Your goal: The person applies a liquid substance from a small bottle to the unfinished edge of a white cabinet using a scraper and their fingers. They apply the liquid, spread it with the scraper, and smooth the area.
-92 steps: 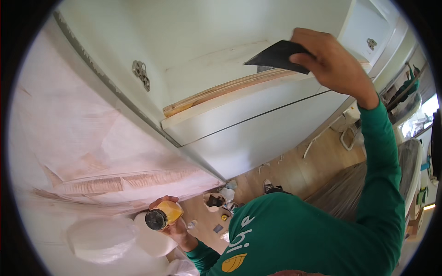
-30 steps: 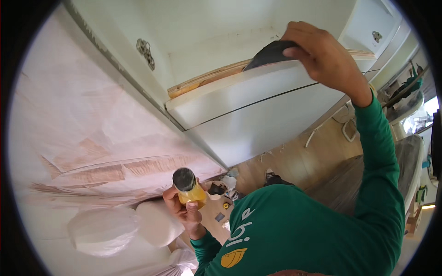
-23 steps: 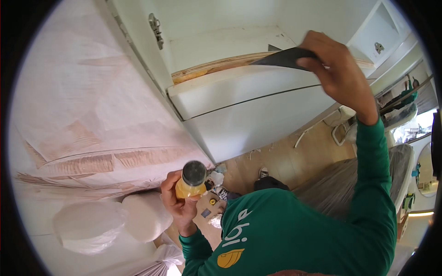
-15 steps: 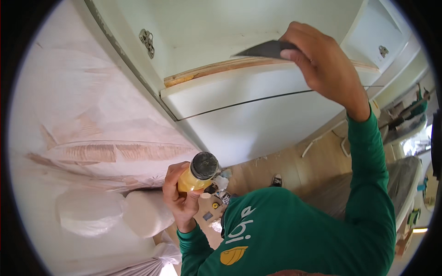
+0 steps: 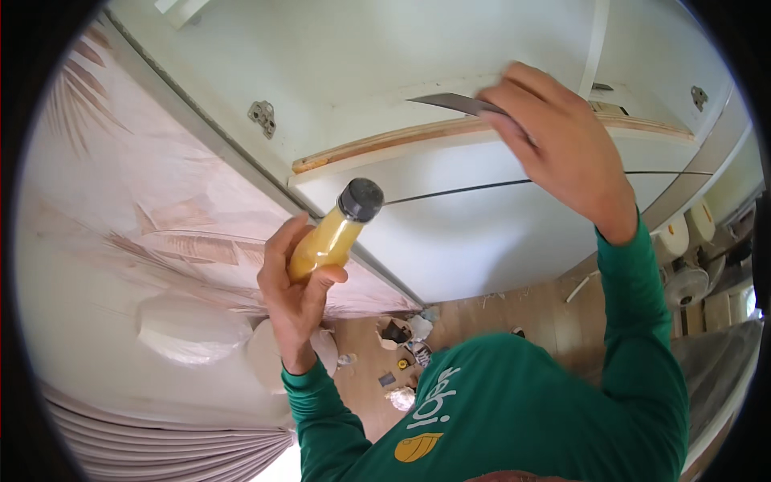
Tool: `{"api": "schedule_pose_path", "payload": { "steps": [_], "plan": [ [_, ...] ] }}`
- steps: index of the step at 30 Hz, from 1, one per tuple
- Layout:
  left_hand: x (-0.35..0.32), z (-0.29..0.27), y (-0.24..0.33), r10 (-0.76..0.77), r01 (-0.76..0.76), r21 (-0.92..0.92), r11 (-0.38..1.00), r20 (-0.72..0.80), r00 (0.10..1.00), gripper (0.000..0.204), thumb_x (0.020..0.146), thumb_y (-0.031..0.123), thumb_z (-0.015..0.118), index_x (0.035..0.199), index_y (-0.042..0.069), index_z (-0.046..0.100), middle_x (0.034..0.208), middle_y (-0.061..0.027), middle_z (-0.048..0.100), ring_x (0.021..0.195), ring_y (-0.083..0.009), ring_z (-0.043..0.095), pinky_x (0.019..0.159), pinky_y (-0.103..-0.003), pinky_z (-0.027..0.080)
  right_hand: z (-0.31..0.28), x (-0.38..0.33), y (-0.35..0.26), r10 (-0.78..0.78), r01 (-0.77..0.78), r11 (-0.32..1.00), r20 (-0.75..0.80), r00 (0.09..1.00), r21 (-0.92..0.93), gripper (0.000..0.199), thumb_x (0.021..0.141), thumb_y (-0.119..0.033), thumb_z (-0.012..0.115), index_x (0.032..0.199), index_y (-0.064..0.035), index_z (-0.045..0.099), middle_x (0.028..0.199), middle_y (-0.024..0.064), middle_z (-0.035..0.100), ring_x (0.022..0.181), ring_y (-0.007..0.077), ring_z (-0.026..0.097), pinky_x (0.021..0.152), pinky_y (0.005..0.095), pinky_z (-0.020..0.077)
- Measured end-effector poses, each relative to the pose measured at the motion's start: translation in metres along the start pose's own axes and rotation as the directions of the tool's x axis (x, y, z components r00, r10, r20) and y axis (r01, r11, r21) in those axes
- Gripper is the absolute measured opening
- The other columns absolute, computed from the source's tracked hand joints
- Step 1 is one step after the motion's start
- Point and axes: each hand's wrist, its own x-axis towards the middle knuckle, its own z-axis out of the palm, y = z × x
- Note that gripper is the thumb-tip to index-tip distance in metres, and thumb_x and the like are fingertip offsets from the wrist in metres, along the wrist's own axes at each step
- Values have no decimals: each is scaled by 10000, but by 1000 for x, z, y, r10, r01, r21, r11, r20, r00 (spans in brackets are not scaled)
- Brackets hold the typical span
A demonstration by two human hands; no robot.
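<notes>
My left hand (image 5: 289,301) is wrapped round a yellow bottle (image 5: 328,245) with a black cap (image 5: 361,199). The bottle is tilted, its capped end pointing up and to the right, in front of the cabinet's left edge. In my right hand (image 5: 566,153), slightly blurred, I grip a thin, dark, flat scraper (image 5: 450,102) between thumb and fingers. Its tip points left, over the bare wooden strip (image 5: 385,146) along the front of the open white cabinet (image 5: 385,48). Whether the scraper touches the strip I cannot tell.
Metal hinges sit on the cabinet's left wall (image 5: 262,118) and right wall (image 5: 699,98). White panels (image 5: 474,233) lie below the strip. Leaf-patterned wall covering (image 5: 177,185) runs down the left. A paper bag (image 5: 389,331) and small items stand on the wooden floor (image 5: 554,321).
My left hand has raised the bottle, and more of its side shows. My right hand has moved slightly down with the scraper, now seen more edge-on. The whole view has shifted.
</notes>
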Motion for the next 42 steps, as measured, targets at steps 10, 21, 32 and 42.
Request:
{"api": "schedule_pose_path", "payload": {
  "steps": [10, 21, 32, 42],
  "plan": [
    [110, 8, 59, 316, -484, 634, 603, 367, 875, 480, 841, 197, 901, 1277, 60, 754, 1092, -113, 781, 866, -329, 716, 756, -415, 535, -14, -87, 21, 152, -135, 984, -153, 976, 119, 415, 831, 106, 714, 1201, -73, 768, 1192, 104, 739, 1124, 334, 710, 952, 424, 588],
    [197, 30, 62, 391, -776, 524, 351, 671, 630, 403, 880, 191, 861, 1249, 65, 757, 1060, -96, 788, 804, -313, 702, 734, -397, 529, 16, -114, 45, 131, -134, 991, -284, 950, 10, 381, 844, 22, 719, 1210, -78, 751, 1262, 79, 747, 1231, 323, 706, 1041, 430, 578],
    [221, 42, 63, 395, -832, 437, 343, 736, 549, 317, 879, 123, 829, 1187, 71, 777, 1012, -69, 793, 774, -284, 710, 675, -377, 500, 18, -108, 42, 107, -125, 990, -235, 966, -64, 337, 887, -67, 727, 1220, -114, 720, 1241, 40, 740, 1227, 267, 696, 1015, 416, 556],
    [226, 40, 63, 385, -851, 435, 295, 761, 522, 320, 856, 111, 837, 1170, 87, 779, 1013, -40, 798, 789, -264, 718, 666, -380, 494, 21, -101, 39, 134, -147, 988, -190, 973, -56, 342, 871, 3, 714, 1192, -109, 750, 1224, 47, 764, 1197, 275, 720, 1001, 409, 568]
  ]
}}
